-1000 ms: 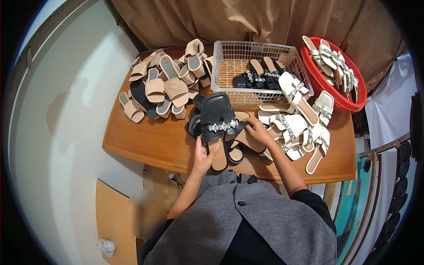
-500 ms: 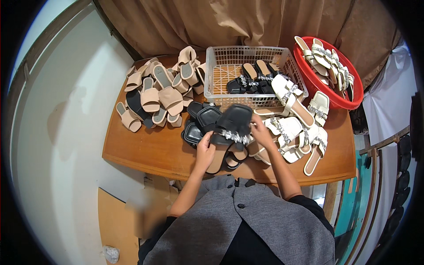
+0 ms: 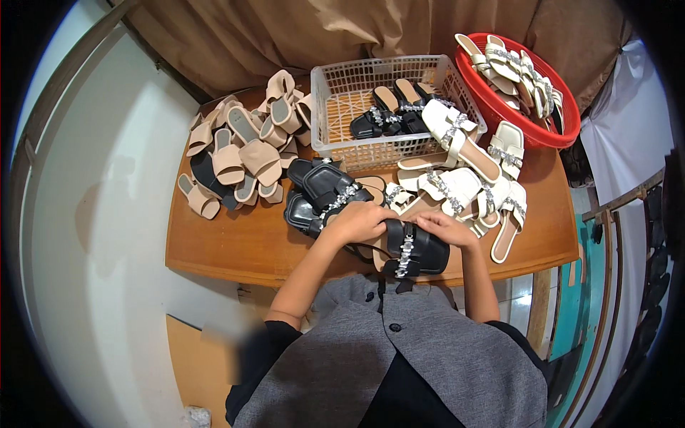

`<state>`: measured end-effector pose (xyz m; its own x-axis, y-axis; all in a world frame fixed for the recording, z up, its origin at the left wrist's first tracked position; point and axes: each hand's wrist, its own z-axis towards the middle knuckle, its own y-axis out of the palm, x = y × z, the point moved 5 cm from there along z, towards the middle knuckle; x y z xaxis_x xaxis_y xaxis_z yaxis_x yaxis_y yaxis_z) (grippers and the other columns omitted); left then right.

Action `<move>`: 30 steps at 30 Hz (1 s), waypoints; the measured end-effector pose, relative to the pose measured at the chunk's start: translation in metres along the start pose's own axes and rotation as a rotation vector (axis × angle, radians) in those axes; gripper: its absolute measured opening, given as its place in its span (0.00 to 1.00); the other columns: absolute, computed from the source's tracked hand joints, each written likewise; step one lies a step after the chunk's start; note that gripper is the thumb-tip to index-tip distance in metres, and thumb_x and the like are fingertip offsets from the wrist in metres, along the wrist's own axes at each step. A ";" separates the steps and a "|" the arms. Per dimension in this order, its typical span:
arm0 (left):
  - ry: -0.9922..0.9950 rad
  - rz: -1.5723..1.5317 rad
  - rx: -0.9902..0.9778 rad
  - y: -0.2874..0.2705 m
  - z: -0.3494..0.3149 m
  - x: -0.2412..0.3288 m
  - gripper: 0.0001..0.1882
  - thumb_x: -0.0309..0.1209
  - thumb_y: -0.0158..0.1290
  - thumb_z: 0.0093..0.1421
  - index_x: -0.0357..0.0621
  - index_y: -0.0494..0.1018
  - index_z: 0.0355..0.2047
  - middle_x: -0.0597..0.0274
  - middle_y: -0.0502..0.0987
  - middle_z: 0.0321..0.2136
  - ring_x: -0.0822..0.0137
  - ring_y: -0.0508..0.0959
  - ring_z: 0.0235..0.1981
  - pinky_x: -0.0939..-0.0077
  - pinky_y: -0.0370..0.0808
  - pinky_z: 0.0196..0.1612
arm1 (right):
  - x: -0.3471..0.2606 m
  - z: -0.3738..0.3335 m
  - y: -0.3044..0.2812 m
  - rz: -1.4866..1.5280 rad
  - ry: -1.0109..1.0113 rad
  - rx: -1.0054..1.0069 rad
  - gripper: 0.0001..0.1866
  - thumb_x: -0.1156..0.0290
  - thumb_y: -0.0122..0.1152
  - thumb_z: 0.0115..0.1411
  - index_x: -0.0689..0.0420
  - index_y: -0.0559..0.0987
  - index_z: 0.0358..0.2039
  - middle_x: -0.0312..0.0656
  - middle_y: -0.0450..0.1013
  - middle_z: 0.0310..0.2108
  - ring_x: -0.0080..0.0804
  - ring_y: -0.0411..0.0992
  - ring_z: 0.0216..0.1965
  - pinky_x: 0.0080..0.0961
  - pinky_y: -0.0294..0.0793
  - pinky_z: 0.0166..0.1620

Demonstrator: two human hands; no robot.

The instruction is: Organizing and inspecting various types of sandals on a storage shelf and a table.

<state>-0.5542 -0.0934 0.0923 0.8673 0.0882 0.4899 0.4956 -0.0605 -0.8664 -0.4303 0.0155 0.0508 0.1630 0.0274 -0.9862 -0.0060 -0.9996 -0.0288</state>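
Close to my body, over the table's front edge, I hold a black sandal point(image 3: 432, 250) on its side with the toe toward the right. A band of clear jewels crosses its upper. My left hand point(image 3: 358, 222) grips the upper edge near the strap, fingers bent. My right hand point(image 3: 448, 229) is closed on the same edge nearer the toe, its thumb hidden. Just beyond my left hand, more black jewelled sandals point(image 3: 321, 182) lie in a small heap. White jewelled sandals point(image 3: 455, 187) are piled beyond my right hand.
Beige heeled sandals point(image 3: 258, 161) fill the table's left side. A clear plastic crate point(image 3: 371, 154) behind holds several black sandals, and a red basin point(image 3: 553, 135) at the back right holds white ones. The wooden table point(image 3: 235, 246) meets a white wall point(image 3: 93, 214) on the left.
The black sandal has come nearer my body and turned, its toe swinging from pointing away to pointing right. Both hands moved with it, now side by side along its edge.
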 end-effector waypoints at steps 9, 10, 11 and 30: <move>-0.039 -0.085 -0.009 0.022 -0.002 0.013 0.13 0.30 0.47 0.50 0.49 0.71 0.38 0.52 0.75 0.24 0.53 0.76 0.28 0.63 0.71 0.31 | 0.037 -0.046 0.004 0.045 -0.026 0.278 0.18 0.61 0.42 0.65 0.63 0.71 0.27 0.27 0.64 0.22 0.14 0.59 0.26 0.15 0.63 0.31; -0.040 -0.083 -0.010 0.021 -0.002 0.014 0.13 0.30 0.47 0.50 0.49 0.71 0.38 0.52 0.75 0.24 0.53 0.76 0.28 0.63 0.71 0.31 | 0.043 -0.048 0.005 0.047 -0.028 0.278 0.18 0.61 0.42 0.65 0.63 0.71 0.27 0.27 0.64 0.22 0.14 0.59 0.26 0.15 0.63 0.31; -0.003 -0.126 0.090 0.017 -0.004 0.017 0.13 0.29 0.49 0.49 0.47 0.71 0.38 0.54 0.75 0.25 0.55 0.76 0.29 0.65 0.70 0.33 | 0.053 -0.051 0.005 0.096 -0.027 0.280 0.18 0.62 0.42 0.65 0.63 0.70 0.26 0.27 0.63 0.22 0.13 0.58 0.26 0.15 0.62 0.30; -0.296 0.010 0.721 -0.021 -0.072 -0.068 0.18 0.33 0.52 0.54 0.40 0.68 0.43 0.54 0.69 0.43 0.54 0.67 0.46 0.65 0.60 0.51 | 0.128 -0.055 0.004 0.402 0.002 0.493 0.18 0.60 0.43 0.64 0.62 0.75 0.34 0.29 0.71 0.30 0.13 0.64 0.31 0.14 0.66 0.36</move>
<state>-0.6204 -0.1703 0.0840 0.7723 0.3591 0.5240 0.2470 0.5901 -0.7686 -0.3548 0.0145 -0.0668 0.0549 -0.3492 -0.9354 -0.5204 -0.8095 0.2717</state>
